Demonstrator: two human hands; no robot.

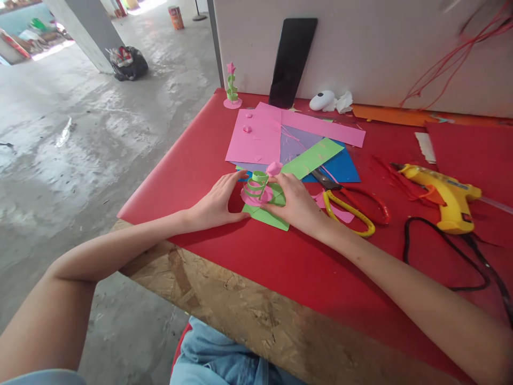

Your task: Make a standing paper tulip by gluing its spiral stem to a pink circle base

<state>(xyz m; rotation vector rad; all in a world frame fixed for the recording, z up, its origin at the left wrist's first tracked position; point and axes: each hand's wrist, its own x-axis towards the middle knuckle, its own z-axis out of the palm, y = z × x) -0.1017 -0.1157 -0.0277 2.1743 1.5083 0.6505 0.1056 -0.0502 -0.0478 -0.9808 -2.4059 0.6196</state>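
Note:
A paper flower with a pink bud (274, 169), a green spiral paper stem (256, 187) and a round pink base (250, 199) is between my two hands. Thumb and fingers of my right hand (294, 200) close on its right side, by the bud and base. My left hand (218, 200) curves around the left side with thumb and fingers wide apart, and I see nothing in its grasp. Under the flower lie pieces of green paper (266, 218), partly covered by it and my right hand.
Beyond my hands lie pink sheets (256, 144), a green strip (312, 159) and a blue sheet (348, 164). Scissors (352, 206) and a yellow glue gun (444, 192) with a black cord are on the right. Another paper flower (232, 88) stands at the back, near a leaning phone (292, 61).

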